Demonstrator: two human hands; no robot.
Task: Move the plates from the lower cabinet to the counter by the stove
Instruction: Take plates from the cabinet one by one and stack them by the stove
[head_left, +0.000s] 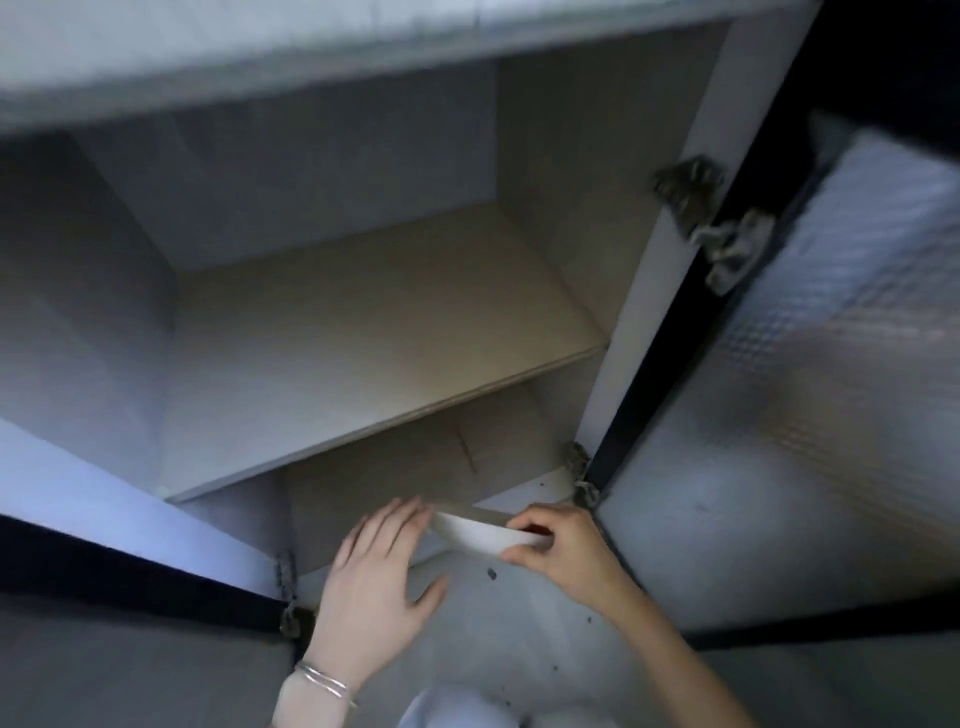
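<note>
I look down into an open lower cabinet (332, 218) with one bare shelf (374, 332). At the bottom compartment's front edge a white plate (480, 535) shows as a thin white rim, partly hidden by both hands. My right hand (558, 545) grips its right edge with thumb below and fingers on top. My left hand (382, 577), with bracelets at the wrist, lies flat with fingers spread, its fingertips touching the plate's left edge. Whether more plates lie beneath is hidden.
Both cabinet doors stand open: the left door (104, 525) and the right door (810, 415) with metal hinges (722, 218). The countertop edge (260, 57) overhangs at the top. Pale speckled floor (519, 623) lies below the hands.
</note>
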